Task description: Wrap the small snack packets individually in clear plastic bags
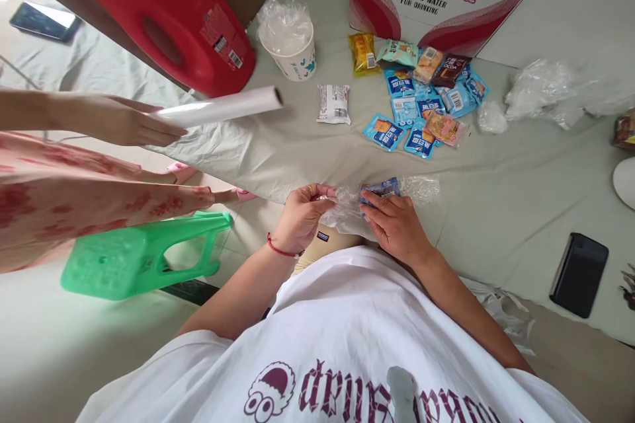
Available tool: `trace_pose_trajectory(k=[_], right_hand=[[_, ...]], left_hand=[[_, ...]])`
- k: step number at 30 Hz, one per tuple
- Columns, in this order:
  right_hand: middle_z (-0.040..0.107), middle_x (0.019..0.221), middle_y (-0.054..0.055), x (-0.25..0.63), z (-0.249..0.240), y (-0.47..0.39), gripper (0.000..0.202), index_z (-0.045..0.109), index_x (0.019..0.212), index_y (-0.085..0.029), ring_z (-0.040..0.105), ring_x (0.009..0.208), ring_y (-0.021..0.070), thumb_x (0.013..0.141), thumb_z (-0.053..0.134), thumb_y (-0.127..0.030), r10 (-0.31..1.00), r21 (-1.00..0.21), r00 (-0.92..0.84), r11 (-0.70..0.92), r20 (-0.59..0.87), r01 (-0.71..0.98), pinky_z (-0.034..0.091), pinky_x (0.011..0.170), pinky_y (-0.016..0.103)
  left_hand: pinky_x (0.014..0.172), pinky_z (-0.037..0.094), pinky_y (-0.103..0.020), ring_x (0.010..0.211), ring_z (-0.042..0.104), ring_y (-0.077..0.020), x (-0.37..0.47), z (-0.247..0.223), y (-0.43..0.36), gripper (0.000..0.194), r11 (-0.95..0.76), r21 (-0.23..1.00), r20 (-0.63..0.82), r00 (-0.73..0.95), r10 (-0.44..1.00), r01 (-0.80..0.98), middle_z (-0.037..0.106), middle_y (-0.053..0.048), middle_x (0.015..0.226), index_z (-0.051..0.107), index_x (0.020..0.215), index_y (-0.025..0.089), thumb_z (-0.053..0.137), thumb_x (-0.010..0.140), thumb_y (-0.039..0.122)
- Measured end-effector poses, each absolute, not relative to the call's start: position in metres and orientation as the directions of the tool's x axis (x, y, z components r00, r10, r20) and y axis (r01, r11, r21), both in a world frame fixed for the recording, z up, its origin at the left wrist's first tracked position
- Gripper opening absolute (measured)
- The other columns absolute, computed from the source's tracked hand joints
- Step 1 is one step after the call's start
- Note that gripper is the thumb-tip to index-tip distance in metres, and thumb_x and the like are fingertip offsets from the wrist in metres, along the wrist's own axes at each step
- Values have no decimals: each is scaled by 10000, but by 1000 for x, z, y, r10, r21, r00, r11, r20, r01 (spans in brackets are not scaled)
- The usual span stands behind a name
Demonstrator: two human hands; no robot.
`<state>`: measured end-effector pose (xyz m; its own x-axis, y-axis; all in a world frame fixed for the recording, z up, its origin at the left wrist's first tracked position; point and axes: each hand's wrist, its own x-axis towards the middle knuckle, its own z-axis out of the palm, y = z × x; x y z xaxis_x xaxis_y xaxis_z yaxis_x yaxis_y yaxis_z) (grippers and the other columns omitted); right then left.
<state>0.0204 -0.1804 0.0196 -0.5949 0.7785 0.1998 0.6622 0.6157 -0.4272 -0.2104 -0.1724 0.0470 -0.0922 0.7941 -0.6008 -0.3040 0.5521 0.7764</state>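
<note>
Clear plastic film [344, 217], crumpled: one piece, above our lap at the near edge of the desk [486, 205]. Our left hand [303, 215], red cord at the wrist: thumb and fingertips pinched together on the film. Blue packet [391, 186]: one, at the desk's near edge, beside the film. Our right hand [397, 221]: fingers laid over packet and film; we cannot tell whether the thumb closes beneath. Beyond the packet, near the carton [421, 13]: assorted snack packets [404, 109], mostly blue, heaped and overlapping. Left of these: white packet [334, 104], lying apart; paper cup [292, 59], filled with clear plastic; red jug [198, 33]. Right: crumpled clear bags [543, 92]; black rectangular item [579, 274], flat. Far left: another person's hand [126, 120] on a white roll [228, 108], above a green stool [119, 261].
</note>
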Motion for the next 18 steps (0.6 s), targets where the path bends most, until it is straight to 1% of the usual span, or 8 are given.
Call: trace_pose_trajectory(k=[4, 6, 8, 10, 12, 13, 15, 18], right_hand=[[601, 1527, 65, 18, 17, -184, 326, 712, 1301, -241, 637, 1061, 252, 1032, 531, -206, 779, -455, -596, 611, 196, 648, 505, 927, 474], [614, 1506, 98, 22, 15, -185, 361, 688, 1344, -219, 640, 1164, 270, 1021, 527, -198, 773, -531, -595, 607, 221, 592, 531, 991, 489], [636, 1471, 113, 27, 13, -186, 416, 652, 1401, -215, 627, 1276, 260, 1014, 506, -174, 784, -632, -571, 575, 244, 520, 544, 1058, 473], [663, 1434, 92, 32, 12, -187, 457, 643, 1413, -244, 635, 1310, 226, 1005, 470, -134, 809, -738, -533, 514, 247, 438, 558, 1074, 429], [714, 1355, 48, 36, 11, -187, 454, 692, 1334, -286, 683, 1246, 200, 996, 448, -107, 839, -833, -487, 438, 244, 339, 578, 1040, 389], [745, 1289, 28, 37, 12, -188, 428, 726, 1262, -299, 707, 1198, 195, 993, 453, -108, 857, -873, -458, 394, 236, 287, 584, 1018, 377], [779, 1151, 7, 41, 15, -188, 342, 767, 1095, -296, 738, 1077, 192, 992, 484, -133, 907, -936, -372, 287, 197, 205, 592, 960, 365], [763, 1033, 16, 50, 19, -186, 237, 731, 935, -259, 707, 827, 171, 998, 510, -201, 989, -971, -80, 141, 128, 195, 581, 793, 347]], left_hand=[[736, 551, -251, 722, 646, -110, -195, 60, -163, 219, 547, 702, -602, 30, 798, -456, 684, -14, 759, 715, 749, 136, 876, 604, 166], [832, 587, -301, 786, 694, -143, -180, 61, -158, 187, 547, 685, -578, 99, 810, -481, 715, -38, 807, 730, 787, 131, 845, 645, 169], [894, 599, -341, 863, 725, -180, -164, 59, -154, 151, 529, 736, -533, 120, 837, -422, 738, -61, 878, 750, 850, 135, 785, 713, 191], [949, 598, -361, 985, 732, -210, -152, 54, -153, 128, 425, 876, -418, 80, 905, -230, 751, -80, 1012, 765, 891, 155, 699, 795, 207], [1020, 581, -368, 1117, 710, -225, -143, 47, -153, 194, 210, 973, -218, 75, 973, 101, 735, -88, 1182, 781, 944, 179, 606, 858, 189], [1059, 565, -372, 1176, 691, -230, -140, 42, -155, 243, 80, 959, -115, 112, 987, 273, 717, -95, 1260, 784, 988, 182, 565, 884, 175], [1114, 536, -395, 1248, 657, -250, -134, 34, -159, 314, -152, 832, 34, 224, 974, 533, 677, -126, 1368, 771, 1090, 163, 509, 918, 146], [1131, 513, -441, 1294, 611, -280, -125, 22, -167, 369, -358, 607, 142, 347, 927, 709, 626, -161, 1457, 720, 1210, 131, 464, 945, 107]])
